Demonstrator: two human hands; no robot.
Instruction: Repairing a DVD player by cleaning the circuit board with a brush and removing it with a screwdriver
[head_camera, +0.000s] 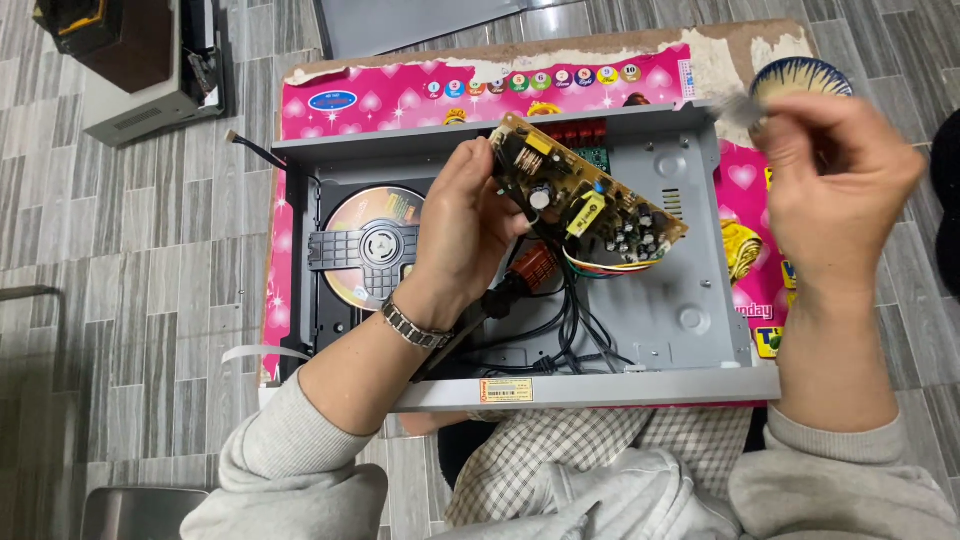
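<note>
While gripping circuit board (585, 195), left hand (470, 235) curls

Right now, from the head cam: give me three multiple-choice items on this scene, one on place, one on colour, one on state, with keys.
1. Where is the disc?
A. In the left part of the open grey case
B. On the floor
C. In the right hand

2. What colour is the circuit board?
A. Blue
B. Yellow-brown
C. White

3. How is the board?
A. Lying flat in the case
B. Held above the case by the left hand
C. Out of view

Key: 1 A, the disc sits in the tray at the case's left. 2 B, its face is yellow-brown. 3 B, the left hand grips it, wires trailing down; the right hand is blurred.
</note>
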